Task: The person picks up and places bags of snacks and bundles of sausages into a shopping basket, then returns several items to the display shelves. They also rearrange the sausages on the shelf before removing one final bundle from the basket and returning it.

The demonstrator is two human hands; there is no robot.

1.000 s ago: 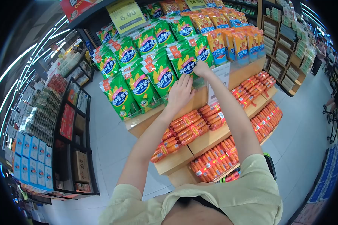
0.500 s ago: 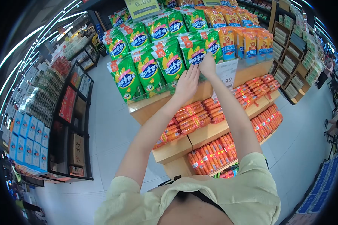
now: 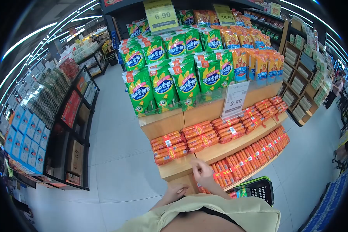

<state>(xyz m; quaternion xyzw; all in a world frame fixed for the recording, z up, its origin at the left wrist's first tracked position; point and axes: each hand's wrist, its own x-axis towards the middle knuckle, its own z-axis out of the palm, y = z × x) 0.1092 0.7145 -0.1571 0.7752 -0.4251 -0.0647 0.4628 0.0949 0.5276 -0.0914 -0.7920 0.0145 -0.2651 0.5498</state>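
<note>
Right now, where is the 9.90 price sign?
In the head view, the 9.90 price sign stands right of centre on the wooden display, below the orange bags and above the sausage packs.

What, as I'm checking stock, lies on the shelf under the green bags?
Rows of red sausage packs lie flat on the wooden step below the green bags. The wooden front panel hides whatever is directly beneath the bags.

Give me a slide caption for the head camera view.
Right hand and left hand low before tiered orange sausage packs, green snack bags stacked above.
</note>
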